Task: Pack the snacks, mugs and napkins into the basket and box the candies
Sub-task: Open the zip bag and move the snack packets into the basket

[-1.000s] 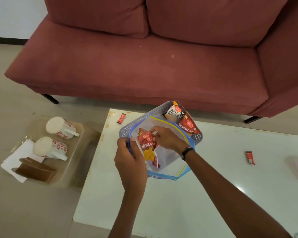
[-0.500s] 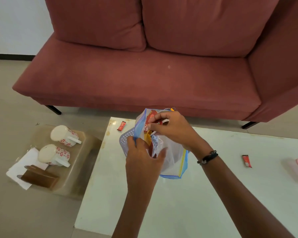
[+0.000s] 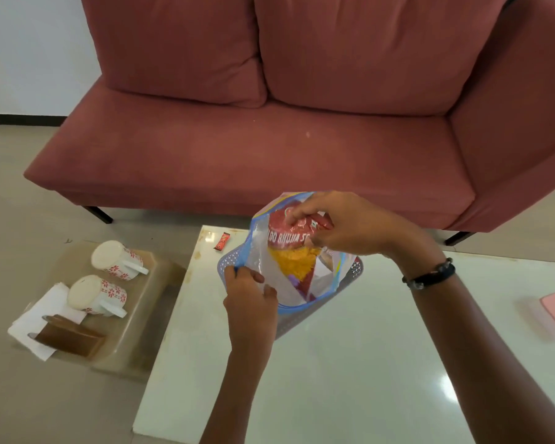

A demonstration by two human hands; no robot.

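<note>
White, the table carries our perforated basket; over it we hold a clear zip bag, left hand pinching its blue edge, right hand gripping the red snack packet at its mouth. Two mugs sit on a side tray.

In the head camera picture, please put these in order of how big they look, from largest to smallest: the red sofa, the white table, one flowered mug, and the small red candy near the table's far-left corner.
1. red sofa
2. white table, though it is nearer the camera, so this order is unsure
3. flowered mug
4. small red candy
</note>
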